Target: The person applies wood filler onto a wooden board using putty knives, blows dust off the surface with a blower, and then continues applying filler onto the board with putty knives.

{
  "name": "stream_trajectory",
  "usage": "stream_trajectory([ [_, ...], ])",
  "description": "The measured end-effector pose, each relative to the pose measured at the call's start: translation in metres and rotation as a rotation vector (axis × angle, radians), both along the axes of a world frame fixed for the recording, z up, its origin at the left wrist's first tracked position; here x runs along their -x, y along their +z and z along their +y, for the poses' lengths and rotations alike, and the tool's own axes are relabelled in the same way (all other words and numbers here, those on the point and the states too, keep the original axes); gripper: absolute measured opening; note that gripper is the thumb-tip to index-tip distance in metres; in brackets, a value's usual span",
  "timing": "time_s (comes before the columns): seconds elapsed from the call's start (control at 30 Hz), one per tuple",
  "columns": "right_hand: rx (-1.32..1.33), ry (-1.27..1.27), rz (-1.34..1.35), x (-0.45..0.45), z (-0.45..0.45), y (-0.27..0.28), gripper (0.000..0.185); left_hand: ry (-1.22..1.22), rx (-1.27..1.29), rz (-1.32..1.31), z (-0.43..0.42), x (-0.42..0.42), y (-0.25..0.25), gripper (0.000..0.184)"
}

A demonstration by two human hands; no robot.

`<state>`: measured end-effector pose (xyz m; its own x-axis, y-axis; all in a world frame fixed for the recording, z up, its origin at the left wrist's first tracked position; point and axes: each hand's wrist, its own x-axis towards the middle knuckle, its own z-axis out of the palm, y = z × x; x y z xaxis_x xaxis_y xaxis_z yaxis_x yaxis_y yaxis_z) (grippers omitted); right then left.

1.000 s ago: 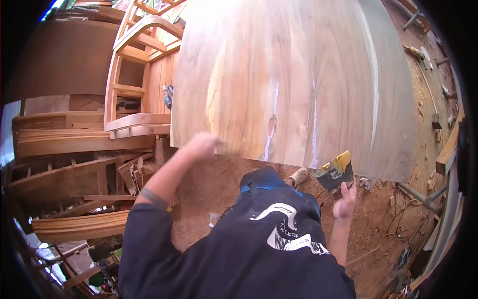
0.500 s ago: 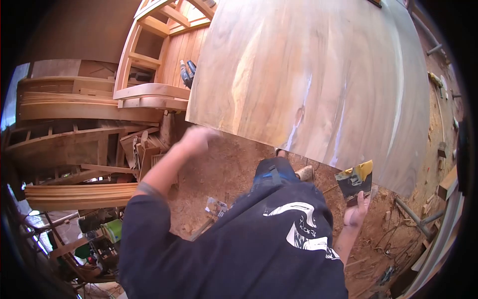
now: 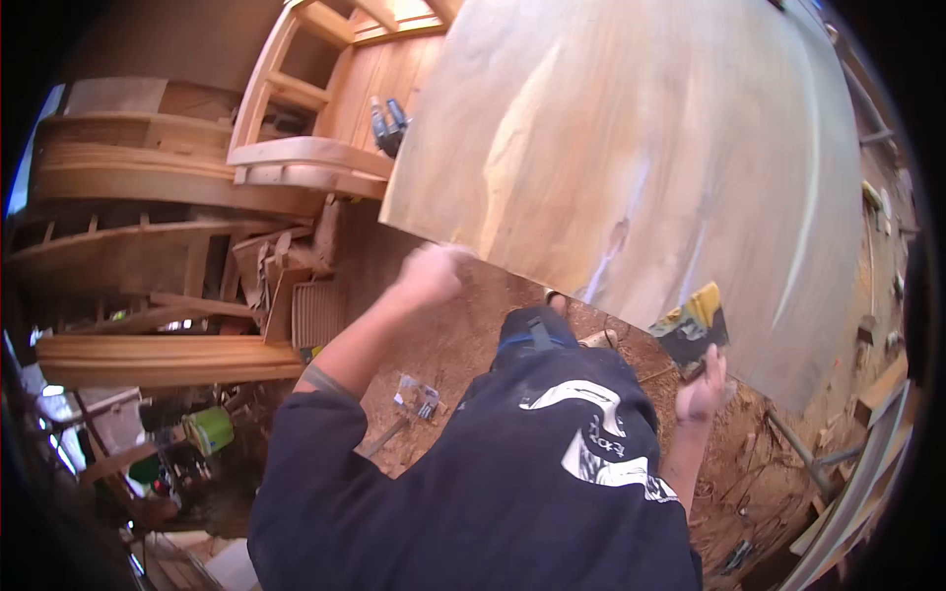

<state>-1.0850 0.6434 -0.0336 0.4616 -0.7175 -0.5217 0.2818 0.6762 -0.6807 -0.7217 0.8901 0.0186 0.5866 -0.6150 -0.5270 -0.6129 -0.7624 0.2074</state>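
Observation:
A broad wooden panel [image 3: 581, 148] with streaky grain and pale streaks lies in front of me. My left hand [image 3: 434, 274] is at its near left edge, fingers curled together and blurred; what they hold, if anything, cannot be made out. A small yellowish spot shows on the panel edge just above those fingers. My right hand [image 3: 702, 396] grips a dark flat plate [image 3: 692, 335] by its lower end. Yellow putty [image 3: 704, 303] is smeared along the plate's upper part. The plate overlaps the panel's near edge in view; whether it touches is unclear.
At the upper left stands a wooden frame [image 3: 315, 153], with a dark power tool [image 3: 388, 126] between it and the panel. Stacked boards [image 3: 168, 360] lie at left. A small clear packet [image 3: 418, 397] sits on the dusty floor, and metal pipes [image 3: 803, 448] are at right.
My left hand has moved right along the panel's near edge. The plate in my right hand has tilted and shifted slightly up and left. The whole view has turned a little.

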Motion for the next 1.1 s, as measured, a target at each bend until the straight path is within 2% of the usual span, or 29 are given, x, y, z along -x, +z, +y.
stream_trajectory([
  [0.07, -0.036, -0.081, 0.114, -0.002, 0.003, -0.004, 0.033, 0.127, 0.253, -0.290, -0.004, -0.027, -0.001, 0.046],
  [0.1, -0.048, -0.140, 0.185, -0.009, 0.003, -0.009, 0.032, 0.146, 0.263, -0.311, -0.007, -0.033, -0.004, 0.045],
  [0.17, -0.080, -0.078, -0.011, -0.029, 0.000, 0.010, 0.034, 0.020, 0.352, -0.196, 0.001, -0.022, -0.057, 0.045],
  [0.23, -0.074, -0.098, -0.048, -0.040, 0.001, 0.009, 0.035, -0.170, 0.267, 0.364, -0.034, 0.024, -0.021, 0.042],
  [0.3, -0.059, -0.152, -0.082, -0.057, 0.005, 0.029, 0.030, 0.300, 0.617, 0.979, -0.064, 0.069, 0.009, 0.033],
  [0.37, -0.037, -0.209, -0.100, -0.071, 0.011, 0.050, 0.031, 0.632, 0.993, 1.114, -0.091, 0.092, 0.030, 0.031],
  [0.5, 0.018, -0.338, -0.122, -0.080, 0.015, 0.064, 0.031, 0.726, 1.244, 1.181, -0.123, 0.125, 0.066, 0.031],
  [0.63, 0.114, -0.364, -0.137, -0.077, 0.016, 0.066, 0.027, 0.374, 1.218, 1.026, -0.118, 0.144, 0.056, 0.031],
  [0.67, 0.136, -0.370, -0.130, -0.077, 0.017, 0.067, 0.026, 0.296, 1.153, 0.937, -0.115, 0.147, 0.055, 0.032],
  [0.8, 0.130, -0.364, -0.163, -0.075, 0.015, 0.072, 0.024, -0.288, 1.129, 0.477, -0.119, 0.148, 0.056, 0.036],
  [0.9, 0.093, -0.350, -0.226, -0.067, 0.017, 0.073, 0.025, -0.316, 0.797, 0.492, -0.116, 0.139, 0.073, 0.035],
  [0.93, 0.076, -0.351, -0.254, -0.064, 0.018, 0.074, 0.025, -0.422, 0.767, 0.410, -0.114, 0.131, 0.073, 0.041],
  [1.03, 0.039, -0.379, -0.237, -0.055, 0.016, 0.074, 0.027, -0.626, 1.071, 0.108, -0.112, 0.132, 0.072, 0.041],
  [1.07, 0.032, -0.374, -0.234, -0.053, 0.015, 0.075, 0.027, -0.687, 1.167, 0.140, -0.116, 0.139, 0.080, 0.042],
  [1.1, 0.025, -0.367, -0.230, -0.051, 0.015, 0.076, 0.027, -0.769, 1.100, 0.083, -0.118, 0.139, 0.082, 0.040],
])
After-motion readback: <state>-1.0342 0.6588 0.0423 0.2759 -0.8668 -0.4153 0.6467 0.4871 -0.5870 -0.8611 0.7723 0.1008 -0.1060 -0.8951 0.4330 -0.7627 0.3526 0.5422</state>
